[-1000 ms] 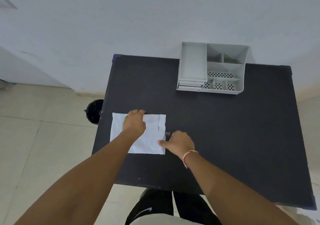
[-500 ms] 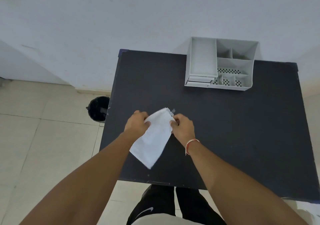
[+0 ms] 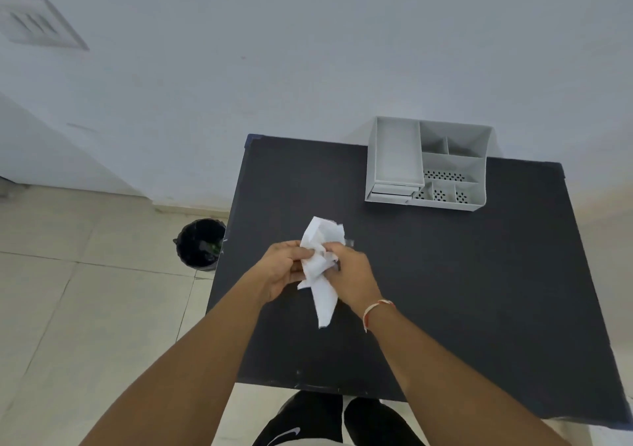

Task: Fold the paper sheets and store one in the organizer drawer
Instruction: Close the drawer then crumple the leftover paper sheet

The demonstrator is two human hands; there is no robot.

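Left hand (image 3: pixel 281 269) and right hand (image 3: pixel 352 274) grip one crumpled paper sheet (image 3: pixel 320 257) above the near-left worktop (image 3: pixel 479 291) — folding unfinished, storage pending — organizer (image 3: pixel 428 164) far right, drawer (image 3: pixel 392 190) apparently closed.

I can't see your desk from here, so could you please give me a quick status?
Left hand and right hand both gripping the paper, crumpled, off the table. Organizer untouched at the far edge. Path clear.
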